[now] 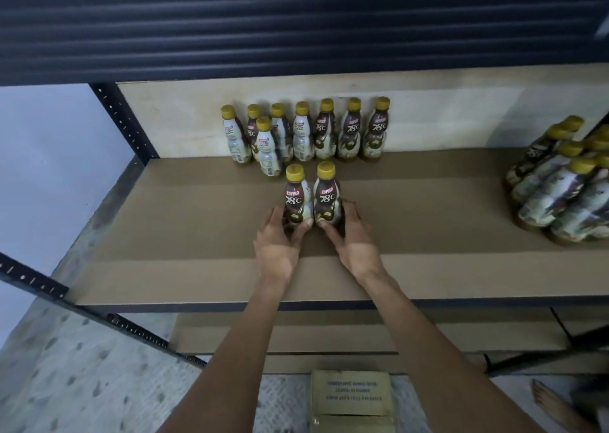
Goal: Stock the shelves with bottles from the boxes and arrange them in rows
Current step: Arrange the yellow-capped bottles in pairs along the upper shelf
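while both arms reach in over the shelf's front edge, each hand has one bottle by the base. left hand (280, 235) — fingers curled round the lower body of the left bottle (298, 198), thumb across the front under the label. right hand (349, 235) — fingers wrapped round the right bottle (327, 195) the same way, thumb in front. both bottles stand upright on the brown shelf board (197, 218), side by side, touching or very nearly, yellow caps up, labels toward the camera.

beyond the fingertips, a row of bottles (326, 129) stands upright against the back panel (184, 119). one stray bottle (268, 149) stands just in front of that row, beyond and left of the left fingers. well to the right of the right fingers, a cluster of bottles (560, 185) at the shelf's far end.

below the forearms, on the floor: cardboard box (351, 396), bare foot (553, 406) to its right.
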